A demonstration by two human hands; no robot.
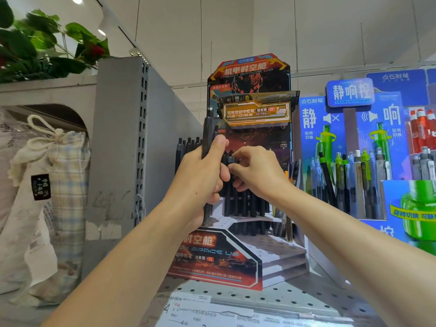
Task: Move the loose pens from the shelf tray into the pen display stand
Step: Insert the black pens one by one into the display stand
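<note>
The pen display stand (238, 258) is a stepped cardboard rack printed in red, black and orange, standing on the perforated shelf. Several black pens (245, 204) stand upright in its upper tiers. My left hand (200, 175) grips a bundle of black pens (207, 131) upright in front of the stand, their tops rising above my thumb. My right hand (257, 171) pinches the top of one black pen (230, 160) right beside my left hand. The lower white tiers show open holes. No shelf tray is in view.
A blue display (354, 161) with green, grey and black pens stands close on the right. A grey shelf upright (139, 138) is on the left, with a checked drawstring bag (63, 185) beyond it. Price labels (212, 312) line the shelf's front edge.
</note>
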